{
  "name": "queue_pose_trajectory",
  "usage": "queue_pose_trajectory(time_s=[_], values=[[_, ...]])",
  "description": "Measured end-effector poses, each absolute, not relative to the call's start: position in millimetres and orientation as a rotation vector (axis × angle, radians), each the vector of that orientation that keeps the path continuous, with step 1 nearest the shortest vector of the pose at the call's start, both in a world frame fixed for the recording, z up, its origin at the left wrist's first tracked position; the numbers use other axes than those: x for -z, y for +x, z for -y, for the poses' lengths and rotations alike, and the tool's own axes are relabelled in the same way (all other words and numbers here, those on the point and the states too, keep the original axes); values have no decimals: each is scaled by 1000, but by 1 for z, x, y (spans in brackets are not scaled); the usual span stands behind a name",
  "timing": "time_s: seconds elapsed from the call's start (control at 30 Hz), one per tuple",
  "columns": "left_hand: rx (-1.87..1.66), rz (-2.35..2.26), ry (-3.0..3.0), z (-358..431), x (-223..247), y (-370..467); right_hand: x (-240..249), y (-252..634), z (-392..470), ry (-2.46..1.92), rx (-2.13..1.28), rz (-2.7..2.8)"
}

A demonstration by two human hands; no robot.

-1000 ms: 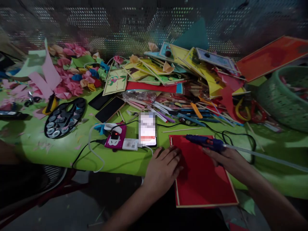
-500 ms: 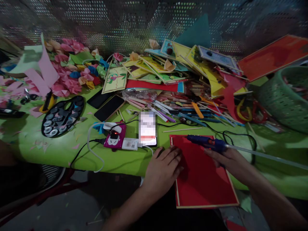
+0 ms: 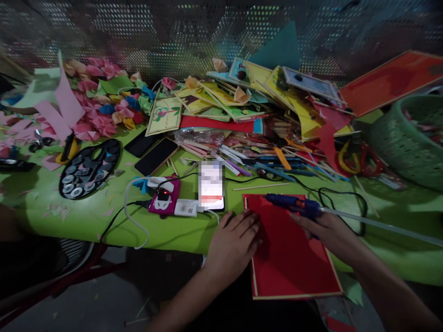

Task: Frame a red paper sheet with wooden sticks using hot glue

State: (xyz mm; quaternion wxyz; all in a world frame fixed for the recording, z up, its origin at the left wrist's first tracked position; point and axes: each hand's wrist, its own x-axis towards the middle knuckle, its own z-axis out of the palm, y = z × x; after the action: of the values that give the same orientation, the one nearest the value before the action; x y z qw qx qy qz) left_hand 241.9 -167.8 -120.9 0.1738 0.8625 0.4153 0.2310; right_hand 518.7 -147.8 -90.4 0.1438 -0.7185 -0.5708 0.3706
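My right hand (image 3: 321,226) is closed around a dark blue glue gun (image 3: 294,204), its nozzle pointing left over the top edge of a red card (image 3: 294,258). A long translucent glue stick (image 3: 374,223) runs out of the gun's back end. Thin pale wooden strips line the card's left and bottom edges. Across the card's upper left edge lies my left hand (image 3: 235,244), palm down, fingers slightly bent and spread. The card overhangs the table's front edge toward me. My right fingertips and the trigger are partly hidden behind the gun.
A lit phone (image 3: 212,184) and a purple power strip (image 3: 164,200) with cables sit left of the card. Behind are a loose stick (image 3: 261,186), pens, framed cards (image 3: 164,113) and a green basket (image 3: 398,138). A black palette (image 3: 90,168) and paper flowers (image 3: 100,92) lie left.
The glue gun and my right hand have shifted very slightly left along the card's top edge. My left hand stays in place on the card. The whole view has drifted a little.
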Motion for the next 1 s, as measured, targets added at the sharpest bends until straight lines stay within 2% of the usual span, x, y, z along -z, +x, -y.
queue_pose_trajectory(time_s=[1.0], values=[[-683, -1177, 2440, 167, 120, 241, 95, 545, 156, -2080, -1047, 1630]])
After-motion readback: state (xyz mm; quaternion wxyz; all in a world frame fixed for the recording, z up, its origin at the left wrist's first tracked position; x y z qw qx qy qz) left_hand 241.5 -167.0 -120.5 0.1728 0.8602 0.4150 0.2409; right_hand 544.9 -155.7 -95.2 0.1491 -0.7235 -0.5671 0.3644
